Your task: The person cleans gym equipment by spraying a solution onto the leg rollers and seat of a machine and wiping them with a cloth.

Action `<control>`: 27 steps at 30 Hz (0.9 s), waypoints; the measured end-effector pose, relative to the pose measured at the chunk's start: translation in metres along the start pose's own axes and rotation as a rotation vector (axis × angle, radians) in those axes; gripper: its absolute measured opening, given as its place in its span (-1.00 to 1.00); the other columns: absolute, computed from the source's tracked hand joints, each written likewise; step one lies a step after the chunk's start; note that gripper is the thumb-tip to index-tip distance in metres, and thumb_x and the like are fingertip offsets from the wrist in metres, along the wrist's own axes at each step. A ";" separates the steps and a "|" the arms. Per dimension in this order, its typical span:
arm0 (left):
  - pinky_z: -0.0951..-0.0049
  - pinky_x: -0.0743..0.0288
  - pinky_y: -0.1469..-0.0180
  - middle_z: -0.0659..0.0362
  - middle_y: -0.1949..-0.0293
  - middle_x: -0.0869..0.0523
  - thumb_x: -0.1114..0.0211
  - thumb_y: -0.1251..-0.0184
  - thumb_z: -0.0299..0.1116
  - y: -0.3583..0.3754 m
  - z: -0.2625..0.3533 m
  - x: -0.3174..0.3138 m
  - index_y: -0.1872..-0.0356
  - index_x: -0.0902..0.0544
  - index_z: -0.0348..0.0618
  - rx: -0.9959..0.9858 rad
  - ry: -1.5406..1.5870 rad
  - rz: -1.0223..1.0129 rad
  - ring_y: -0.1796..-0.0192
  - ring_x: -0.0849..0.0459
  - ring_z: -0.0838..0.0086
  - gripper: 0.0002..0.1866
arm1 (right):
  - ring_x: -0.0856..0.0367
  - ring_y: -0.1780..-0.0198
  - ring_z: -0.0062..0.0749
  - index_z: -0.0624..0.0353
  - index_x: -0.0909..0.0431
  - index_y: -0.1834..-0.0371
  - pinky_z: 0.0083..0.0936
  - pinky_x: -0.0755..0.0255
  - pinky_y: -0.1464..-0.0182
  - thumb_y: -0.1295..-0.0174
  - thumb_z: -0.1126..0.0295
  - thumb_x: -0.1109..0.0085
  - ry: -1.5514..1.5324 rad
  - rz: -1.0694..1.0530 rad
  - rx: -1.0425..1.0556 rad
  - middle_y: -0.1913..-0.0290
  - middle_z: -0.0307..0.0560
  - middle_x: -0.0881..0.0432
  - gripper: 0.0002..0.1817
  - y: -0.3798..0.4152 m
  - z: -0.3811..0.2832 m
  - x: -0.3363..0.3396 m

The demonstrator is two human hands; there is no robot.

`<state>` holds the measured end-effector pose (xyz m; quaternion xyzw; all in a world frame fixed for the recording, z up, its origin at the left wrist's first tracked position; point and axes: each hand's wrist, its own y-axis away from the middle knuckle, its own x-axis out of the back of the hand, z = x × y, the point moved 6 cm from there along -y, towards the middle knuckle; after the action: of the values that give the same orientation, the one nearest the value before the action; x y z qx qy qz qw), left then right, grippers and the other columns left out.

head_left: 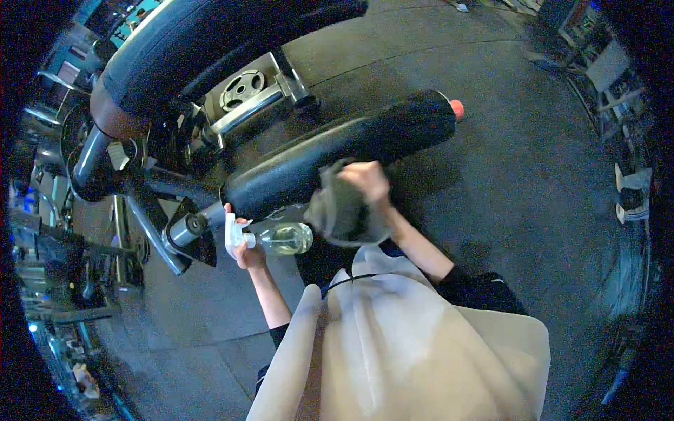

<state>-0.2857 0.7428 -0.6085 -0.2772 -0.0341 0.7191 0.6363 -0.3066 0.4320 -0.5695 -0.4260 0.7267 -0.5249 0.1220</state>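
My left hand grips a spray bottle by its white trigger head. The bottle lies on its side, clear, with pale yellow liquid inside. In my right hand a grey cloth is bunched and hangs down, smeared by motion. Just beyond both hands runs a black padded roller of a gym machine, with a red cap at its far end. The cloth overlaps the roller's near side; whether it touches cannot be told. Part of my left fingers is hidden behind the trigger head.
A large black pad rises at the upper left. Below it stand a weight plate and a metal frame. More gym equipment lines the left edge. A person's shoes show at the far right on the dark floor.
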 end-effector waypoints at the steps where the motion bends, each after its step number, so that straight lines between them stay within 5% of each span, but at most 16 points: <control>1: 0.66 -0.28 0.11 0.00 0.00 -0.55 -0.23 0.19 -0.17 0.001 0.004 -0.001 -0.36 -0.13 -0.54 0.001 -0.024 -0.005 0.16 -0.48 0.51 0.01 | -0.59 0.25 -0.28 -0.01 -0.60 0.25 -0.43 -0.52 0.25 -0.06 0.46 -0.16 -0.001 -0.121 0.091 0.23 -0.24 -0.62 -0.82 0.009 -0.011 -0.031; 4: 0.67 -0.25 0.03 -0.15 -0.32 -0.34 -0.24 0.18 -0.16 0.003 -0.011 0.028 -0.32 -0.17 -0.62 0.026 -0.087 -0.038 0.10 -0.49 0.50 -0.02 | -0.51 0.32 -0.53 -0.03 -0.64 0.22 -0.60 -0.39 0.36 0.02 0.34 -0.19 -0.015 -0.265 0.319 0.19 -0.36 -0.59 -0.76 0.015 -0.065 -0.083; 10: 0.57 -0.23 -0.09 -0.17 -0.40 -0.22 -0.26 0.19 -0.13 0.000 -0.005 0.019 -0.28 -0.25 -0.62 0.024 -0.108 -0.049 0.02 -0.51 0.42 -0.04 | -0.52 0.38 -0.57 -0.12 -0.63 0.22 -0.59 -0.38 0.42 -0.01 0.33 -0.17 0.136 -0.205 0.313 0.20 -0.40 -0.60 -0.77 0.010 -0.045 -0.055; 17: 0.49 -0.13 -0.24 -0.23 -0.38 -0.22 -0.26 0.24 -0.11 -0.001 0.000 0.012 -0.22 -0.31 -0.65 -0.017 -0.125 -0.036 -0.10 -0.49 0.35 -0.05 | -0.57 0.19 -0.29 0.03 -0.64 0.22 -0.42 -0.50 0.27 -0.01 0.52 -0.17 0.402 -0.022 -0.023 0.16 -0.18 -0.63 -0.75 -0.019 0.056 0.073; 19: 0.50 -0.14 -0.23 -0.23 -0.38 -0.22 -0.26 0.24 -0.11 0.000 -0.004 0.018 -0.21 -0.32 -0.65 0.006 -0.128 -0.030 -0.09 -0.49 0.36 -0.05 | -0.60 0.24 -0.28 0.09 -0.65 0.27 -0.43 -0.49 0.27 -0.02 0.46 -0.20 0.089 0.311 -0.368 0.26 -0.13 -0.66 -0.82 -0.009 0.103 0.108; 27: 0.43 -0.13 -0.26 -0.21 -0.39 -0.23 -0.24 0.22 -0.06 0.003 -0.010 0.020 -0.17 -0.37 -0.63 0.008 -0.069 0.010 -0.25 -0.40 0.27 -0.09 | -0.60 0.25 -0.30 0.00 -0.63 0.22 -0.46 -0.50 0.27 0.00 0.44 -0.21 0.155 0.272 -0.349 0.22 -0.18 -0.65 -0.77 0.007 0.092 0.102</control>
<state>-0.2848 0.7579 -0.6251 -0.2499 -0.0518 0.7314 0.6324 -0.3145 0.2958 -0.5871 -0.2971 0.8644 -0.4011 0.0601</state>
